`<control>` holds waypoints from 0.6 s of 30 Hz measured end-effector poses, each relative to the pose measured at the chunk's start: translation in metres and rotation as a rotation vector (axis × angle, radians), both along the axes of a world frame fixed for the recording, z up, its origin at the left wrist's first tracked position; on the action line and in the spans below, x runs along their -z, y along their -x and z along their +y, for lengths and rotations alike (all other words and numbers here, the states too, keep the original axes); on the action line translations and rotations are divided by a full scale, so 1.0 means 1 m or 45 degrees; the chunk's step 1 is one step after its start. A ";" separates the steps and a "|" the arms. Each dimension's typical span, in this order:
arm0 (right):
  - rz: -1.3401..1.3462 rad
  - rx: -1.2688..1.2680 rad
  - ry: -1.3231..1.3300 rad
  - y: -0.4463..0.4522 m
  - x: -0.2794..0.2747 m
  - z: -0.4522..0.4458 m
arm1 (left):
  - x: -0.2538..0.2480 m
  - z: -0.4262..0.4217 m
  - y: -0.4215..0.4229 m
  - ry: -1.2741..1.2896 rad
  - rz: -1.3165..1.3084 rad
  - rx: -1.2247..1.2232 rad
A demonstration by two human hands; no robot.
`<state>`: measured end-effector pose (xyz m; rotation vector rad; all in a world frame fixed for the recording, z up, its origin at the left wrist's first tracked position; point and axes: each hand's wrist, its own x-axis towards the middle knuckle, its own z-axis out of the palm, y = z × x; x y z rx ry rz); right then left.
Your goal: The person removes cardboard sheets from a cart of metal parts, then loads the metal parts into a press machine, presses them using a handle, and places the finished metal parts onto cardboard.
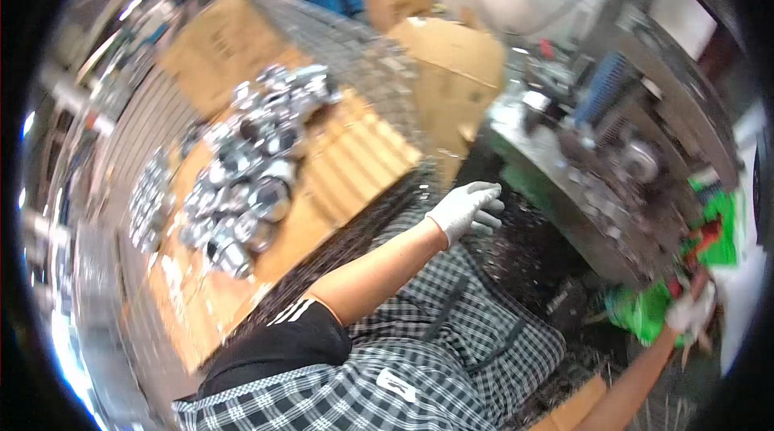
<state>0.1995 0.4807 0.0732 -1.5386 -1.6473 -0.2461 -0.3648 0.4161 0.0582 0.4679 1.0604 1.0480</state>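
My left hand (466, 212), in a pale glove, reaches out over my checked apron (435, 310) with fingers stretched and slightly apart. It holds nothing and is near the edge of a greasy metal machine (564, 173). At the far right, my gloved right hand (692, 312) is beside a bright green bag or cloth (641, 310) and a reddish-brown piece (700, 279). Its fingers are blurred, so I cannot tell whether they grip anything. To the left, a heap of shiny metal cup-like parts (250, 177) lies on flattened cardboard (322, 205).
More small metal parts (151, 201) stand in rows at the left. An upright cardboard flap (222, 48) is behind the heap. Cardboard boxes (447, 60) stand beyond my left hand. A blue spring-like part (601, 88) is on the machine, with dark shavings (516, 249) below.
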 end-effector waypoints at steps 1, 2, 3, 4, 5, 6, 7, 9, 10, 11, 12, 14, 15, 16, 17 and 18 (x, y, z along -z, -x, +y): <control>0.144 -0.216 -0.014 -0.003 -0.005 0.001 | 0.006 -0.017 0.017 0.010 0.098 -0.058; 0.138 -0.180 0.167 0.005 -0.021 -0.004 | 0.021 -0.027 0.039 -0.051 0.213 -0.133; 0.129 -0.117 0.333 0.014 -0.030 -0.015 | 0.033 -0.030 0.066 -0.126 0.329 -0.178; 0.171 -0.125 0.306 0.016 -0.023 -0.017 | 0.033 -0.032 0.085 -0.100 0.566 -0.314; 0.211 -0.145 0.262 0.015 -0.017 -0.009 | 0.023 -0.036 0.104 -0.074 0.642 -0.459; 0.243 -0.163 0.225 0.013 -0.018 -0.005 | 0.029 -0.036 0.130 -0.136 0.724 -0.550; 0.233 -0.182 0.221 0.007 -0.016 -0.002 | 0.031 -0.038 0.154 -0.113 1.010 -0.531; 0.238 -0.226 0.216 -0.003 -0.006 0.011 | 0.018 -0.046 0.185 0.164 1.870 -0.487; 0.268 -0.272 0.306 -0.011 -0.004 0.015 | 0.023 -0.050 0.203 0.265 2.041 -0.589; 0.263 -0.276 0.348 -0.010 -0.008 0.013 | 0.035 -0.052 0.219 0.365 2.206 -0.669; 0.218 -0.213 0.303 0.008 -0.016 0.006 | 0.046 -0.052 0.237 0.423 1.914 -0.781; 0.117 -0.125 0.297 0.019 -0.027 -0.012 | 0.032 -0.053 0.248 0.616 1.284 -0.895; 0.066 -0.119 0.321 0.020 -0.031 -0.011 | 0.015 -0.056 0.243 0.666 1.164 -0.945; 0.011 -0.116 0.340 0.021 -0.036 -0.008 | 0.037 -0.056 0.260 0.703 1.471 -0.960; 0.289 -0.168 0.385 0.002 -0.021 0.003 | 0.061 -0.052 0.278 0.736 1.778 -0.970; 0.269 -0.155 0.420 -0.004 -0.021 0.006 | 0.066 -0.046 0.284 0.729 1.769 -1.009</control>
